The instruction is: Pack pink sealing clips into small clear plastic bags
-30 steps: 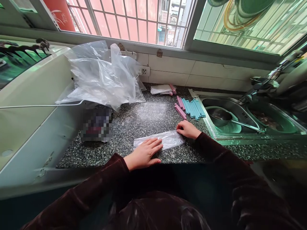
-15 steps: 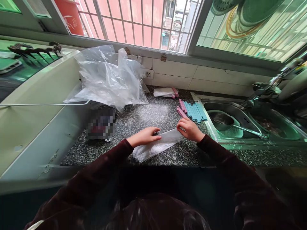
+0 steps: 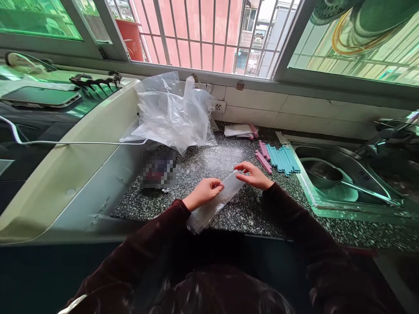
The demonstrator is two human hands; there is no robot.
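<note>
A clear plastic bag [image 3: 225, 192], folded into a long narrow strip, lies slanted over the speckled counter near its front edge. My left hand [image 3: 206, 192] is on the strip's left side, thumb and fingertips pinched together at its edge. At the upper end, my right hand [image 3: 254, 176] has curved fingers, with the bag's corner between thumb and forefinger. Pink sealing clips [image 3: 263, 161] and a row of teal sealing clips [image 3: 283, 159] lie just beyond my right hand. Farther back rests a stack of folded plastic bags [image 3: 238, 130] with pink clips at its right end.
A loose heap of clear plastic bags [image 3: 176, 117] stands at the back left. Below it sits a blurred-out dark object [image 3: 158, 171]. On the right is a sink [image 3: 307, 209] holding a pan [image 3: 322, 172]. A white cable [image 3: 81, 142] crosses the stove-side panel at left.
The view has shifted left. The folded bag has turned steeper. My left fingers have closed into a pinch at its edge, and my right thumb and forefinger have spread slightly at its upper end.
</note>
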